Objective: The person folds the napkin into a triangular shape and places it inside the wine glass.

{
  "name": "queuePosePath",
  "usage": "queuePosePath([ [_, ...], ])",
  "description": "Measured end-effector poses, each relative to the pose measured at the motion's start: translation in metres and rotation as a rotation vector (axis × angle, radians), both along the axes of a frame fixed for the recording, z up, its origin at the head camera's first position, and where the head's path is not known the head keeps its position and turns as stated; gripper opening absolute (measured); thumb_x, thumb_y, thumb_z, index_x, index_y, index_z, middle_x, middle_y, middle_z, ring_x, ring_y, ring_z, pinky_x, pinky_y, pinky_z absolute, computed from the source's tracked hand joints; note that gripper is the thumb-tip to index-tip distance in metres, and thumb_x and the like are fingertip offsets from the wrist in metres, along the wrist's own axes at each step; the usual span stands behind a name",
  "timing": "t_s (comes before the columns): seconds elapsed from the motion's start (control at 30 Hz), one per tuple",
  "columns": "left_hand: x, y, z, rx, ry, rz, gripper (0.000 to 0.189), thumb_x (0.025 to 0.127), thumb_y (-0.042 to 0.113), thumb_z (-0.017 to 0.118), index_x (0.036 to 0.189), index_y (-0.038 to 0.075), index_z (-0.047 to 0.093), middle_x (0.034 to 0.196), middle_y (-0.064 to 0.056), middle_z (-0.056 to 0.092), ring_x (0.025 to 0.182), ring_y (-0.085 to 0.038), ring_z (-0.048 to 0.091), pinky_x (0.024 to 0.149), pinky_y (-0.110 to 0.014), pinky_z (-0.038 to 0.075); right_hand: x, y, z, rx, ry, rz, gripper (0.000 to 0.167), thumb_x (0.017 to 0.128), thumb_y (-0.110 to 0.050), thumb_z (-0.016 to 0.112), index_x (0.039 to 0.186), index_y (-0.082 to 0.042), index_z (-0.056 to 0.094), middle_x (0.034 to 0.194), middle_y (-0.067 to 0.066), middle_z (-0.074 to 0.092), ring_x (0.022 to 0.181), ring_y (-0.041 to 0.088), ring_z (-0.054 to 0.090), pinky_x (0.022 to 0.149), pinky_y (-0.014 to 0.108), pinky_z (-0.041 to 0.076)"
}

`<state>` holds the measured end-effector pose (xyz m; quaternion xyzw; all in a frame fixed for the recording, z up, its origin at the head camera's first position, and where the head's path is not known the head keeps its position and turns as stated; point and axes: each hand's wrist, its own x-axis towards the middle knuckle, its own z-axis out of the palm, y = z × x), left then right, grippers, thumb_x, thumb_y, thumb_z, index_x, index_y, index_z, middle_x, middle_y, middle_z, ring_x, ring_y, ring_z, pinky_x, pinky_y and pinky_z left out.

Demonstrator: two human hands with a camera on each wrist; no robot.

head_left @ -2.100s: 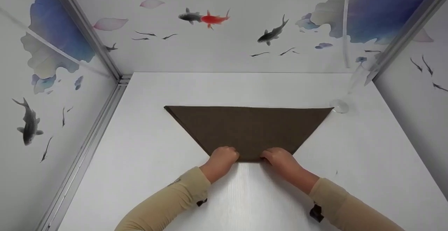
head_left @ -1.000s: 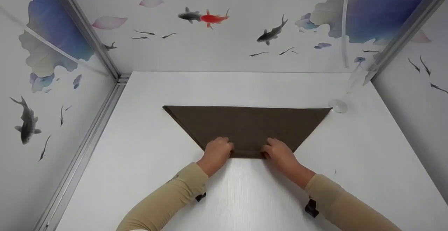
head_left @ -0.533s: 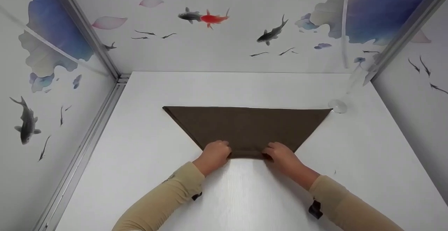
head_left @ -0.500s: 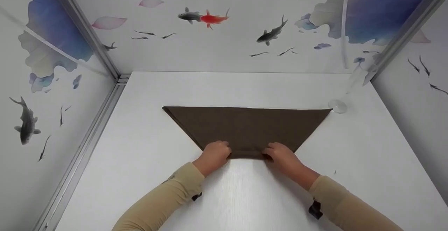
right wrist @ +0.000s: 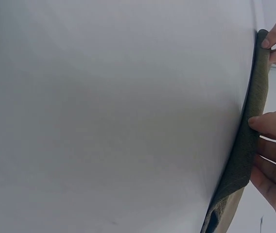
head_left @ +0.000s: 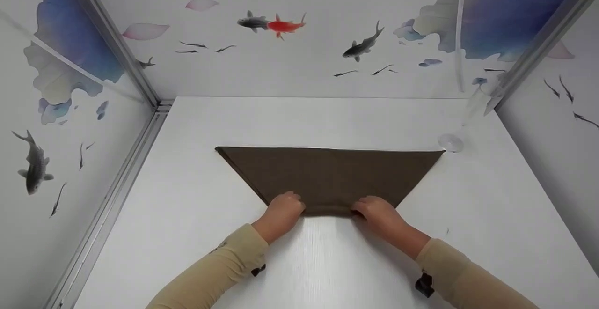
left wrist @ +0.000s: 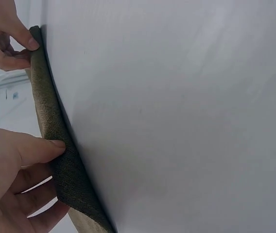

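Observation:
A dark brown cloth (head_left: pixel 327 173) lies on the white table as a trapezoid, its long edge away from me and its short edge towards me. A narrow folded or rolled band (head_left: pixel 327 210) runs along the near edge. My left hand (head_left: pixel 282 213) pinches the left part of this band; in the left wrist view its thumb (left wrist: pixel 45 149) lies on the band, with the fingers on the other side. My right hand (head_left: pixel 379 213) pinches the right part, and the right wrist view shows its thumb (right wrist: pixel 264 122) pressed on the band. Cloth layers at the hands are partly hidden.
A clear round disc, perhaps a suction cup (head_left: pixel 450 143), sits at the cloth's far right corner. White panels printed with fish (head_left: pixel 362 44) and blue leaves enclose the table (head_left: pixel 196 182) at the back and sides, with metal rails (head_left: pixel 112 206) along the left.
Both hands rolled or folded the near edge into a narrow band. Over the last half second, the cloth and both hands shifted slightly towards me; the left hand also moved a little left.

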<state>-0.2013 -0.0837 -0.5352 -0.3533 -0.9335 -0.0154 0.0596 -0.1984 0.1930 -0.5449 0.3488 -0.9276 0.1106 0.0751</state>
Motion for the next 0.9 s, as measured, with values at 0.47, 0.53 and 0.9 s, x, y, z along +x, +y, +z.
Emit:
queuePosePath([
  [0.47,-0.011,0.000,-0.002,0.156,-0.190,0.110,0.016,0.094,-0.004,0.059,0.107,0.001,0.069,0.098,-0.010,0.069,0.092,-0.021,0.066,0.081,-0.031,0.053,-0.007,-0.003,0.002,0.037,-0.131,-0.119,0.010,0.086,-0.002,0.073,0.094,-0.005,0.068,0.081,0.003,0.060,0.077,0.019,0.060,0.072,0.034,0.054],
  [0.53,-0.013,-0.001,-0.003,0.175,-0.207,0.122,0.016,0.096,-0.002,0.057,0.106,0.001,0.068,0.098,-0.009,0.069,0.093,-0.021,0.066,0.081,-0.031,0.053,-0.009,-0.004,0.002,0.024,-0.149,-0.127,0.009,0.087,-0.002,0.072,0.094,-0.006,0.068,0.080,0.002,0.059,0.077,0.019,0.059,0.071,0.034,0.053],
  [0.9,-0.018,0.000,-0.004,0.181,-0.159,0.158,0.011,0.092,0.000,0.065,0.100,0.003,0.072,0.090,-0.007,0.066,0.086,-0.020,0.064,0.074,-0.028,0.053,-0.015,-0.004,0.001,-0.046,-0.148,-0.160,0.012,0.084,0.003,0.072,0.092,-0.006,0.070,0.078,0.000,0.053,0.073,0.017,0.054,0.068,0.033,0.052],
])
